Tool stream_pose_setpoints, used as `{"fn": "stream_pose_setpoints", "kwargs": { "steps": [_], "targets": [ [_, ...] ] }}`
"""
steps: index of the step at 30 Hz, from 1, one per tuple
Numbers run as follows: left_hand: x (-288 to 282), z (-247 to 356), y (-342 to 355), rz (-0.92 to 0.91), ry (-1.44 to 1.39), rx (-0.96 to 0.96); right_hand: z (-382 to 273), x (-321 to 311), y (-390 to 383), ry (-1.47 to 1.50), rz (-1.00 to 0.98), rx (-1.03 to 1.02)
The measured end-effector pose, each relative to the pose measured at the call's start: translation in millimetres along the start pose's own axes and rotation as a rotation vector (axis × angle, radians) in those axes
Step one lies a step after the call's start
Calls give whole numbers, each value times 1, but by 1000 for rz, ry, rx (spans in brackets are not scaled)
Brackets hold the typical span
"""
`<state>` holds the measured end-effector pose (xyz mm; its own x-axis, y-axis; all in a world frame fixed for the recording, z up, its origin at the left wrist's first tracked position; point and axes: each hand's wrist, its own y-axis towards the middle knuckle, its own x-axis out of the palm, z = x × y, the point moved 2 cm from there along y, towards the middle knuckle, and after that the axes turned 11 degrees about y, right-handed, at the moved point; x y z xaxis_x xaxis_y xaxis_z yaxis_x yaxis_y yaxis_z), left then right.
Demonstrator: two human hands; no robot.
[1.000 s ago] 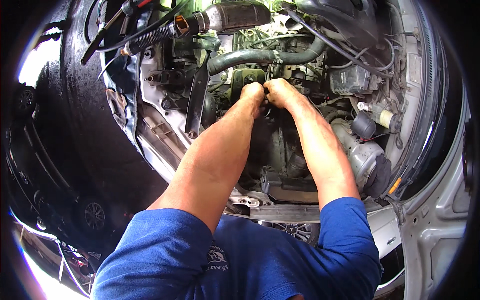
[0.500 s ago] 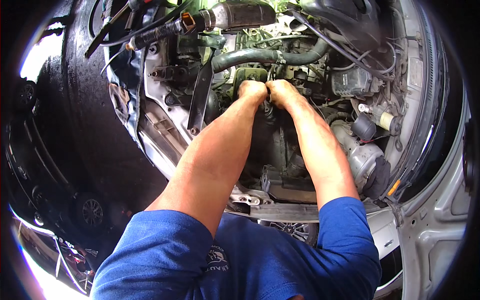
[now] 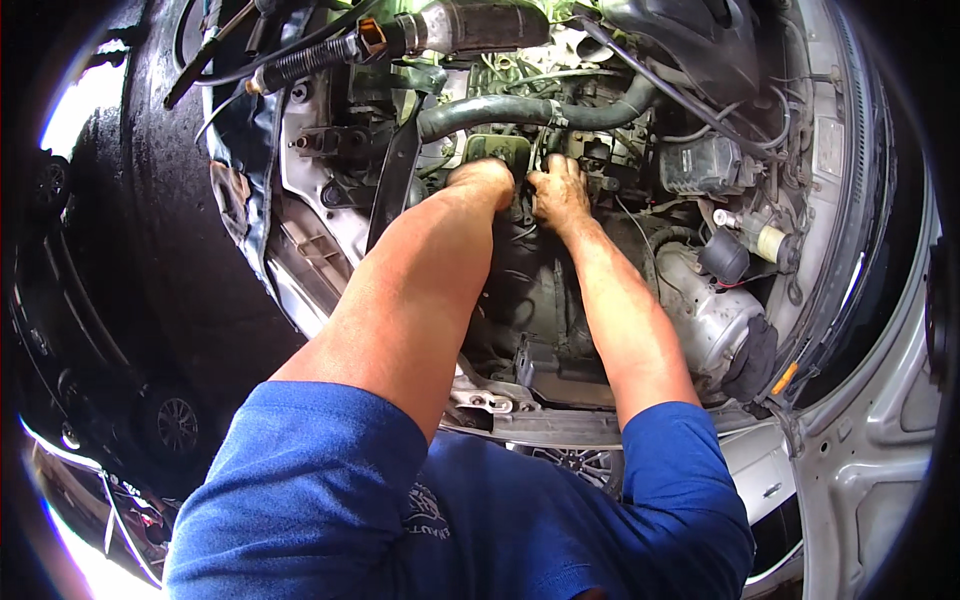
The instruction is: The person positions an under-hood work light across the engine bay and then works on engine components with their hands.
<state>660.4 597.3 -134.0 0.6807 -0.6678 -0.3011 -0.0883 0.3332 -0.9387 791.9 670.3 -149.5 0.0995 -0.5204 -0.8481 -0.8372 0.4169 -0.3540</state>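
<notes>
Both arms reach deep into a car's engine bay, below a thick black hose (image 3: 500,112) that runs across it. My left hand (image 3: 484,181) is bent down beside a flat yellowish-green part (image 3: 497,151); its fingers are hidden behind the back of the hand. Close to its right, my right hand (image 3: 562,196) has bent fingers and the thumb drawn in around something among the dark engine parts. What they grip is too small and dark to make out. A thin gap separates the two hands.
A ribbed intake hose (image 3: 300,68) lies at the upper left, near a dark metal bracket (image 3: 392,185). To the right are a grey ribbed box (image 3: 703,165), a brake booster (image 3: 715,325) and a dark cloth (image 3: 752,360). The fender edge (image 3: 590,430) runs in front of me.
My left hand has shifted slightly left and lower, away from the right. The right hand has turned, so more of its back and fingers show. The view has moved a little.
</notes>
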Motion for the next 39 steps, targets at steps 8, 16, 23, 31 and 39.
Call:
{"fn": "stream_pose_setpoints", "kwargs": {
  "steps": [8,16,23,31,39],
  "targets": [
    [4,0,7,-27,253,64,0,3,3,-32,-35,38],
    [4,-1,6,-16,253,15,-2,7,3,-3,-32,75],
    [4,-2,8,-45,236,5,-5,13,3,-56,-54,125],
    [4,-4,12,-60,208,14,-9,11,3,-30,-75,153],
    [11,-9,19,3,197,10,-8,17,5,-87,-95,102]
  ]
}}
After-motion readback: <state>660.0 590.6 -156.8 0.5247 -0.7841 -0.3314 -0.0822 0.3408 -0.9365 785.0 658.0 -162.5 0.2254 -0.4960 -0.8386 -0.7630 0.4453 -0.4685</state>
